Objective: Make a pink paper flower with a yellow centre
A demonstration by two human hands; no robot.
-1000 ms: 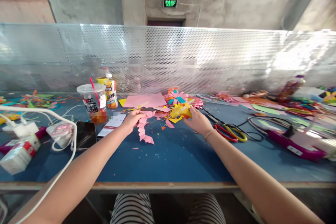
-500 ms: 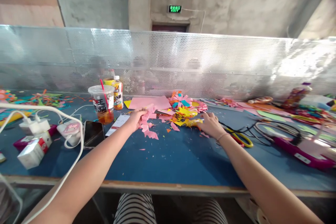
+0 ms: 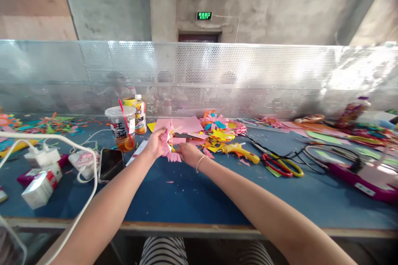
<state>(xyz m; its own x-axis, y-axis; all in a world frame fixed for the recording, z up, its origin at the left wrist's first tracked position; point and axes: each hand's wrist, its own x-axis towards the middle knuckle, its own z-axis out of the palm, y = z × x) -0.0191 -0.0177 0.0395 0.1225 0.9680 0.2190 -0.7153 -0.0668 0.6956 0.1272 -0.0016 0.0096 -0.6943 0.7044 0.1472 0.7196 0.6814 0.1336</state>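
Note:
My left hand (image 3: 155, 145) is closed on a piece of pink cut paper (image 3: 171, 157) with a fringed, jagged edge. It holds the paper just above the table. My right hand (image 3: 189, 155) is at the paper's right side, fingers closed at its edge; the fingertips are partly hidden. Right of the right hand lies a yellow glue gun (image 3: 241, 151), with nobody touching it. Behind the hands are a flat pink sheet (image 3: 189, 124), yellow paper pieces (image 3: 221, 133) and a pink and blue paper flower (image 3: 214, 120).
Scissors with red and yellow handles (image 3: 286, 167) and black cables lie to the right, near a purple power strip (image 3: 354, 180). On the left stand a drink cup (image 3: 120, 126), a bottle (image 3: 140, 118), a phone (image 3: 111, 165) and white chargers (image 3: 42, 155). A perforated metal screen (image 3: 199, 74) runs behind.
My right hand has left the yellow glue gun and moved left to the pink paper. My left hand still holds the paper, now turned and raised slightly.

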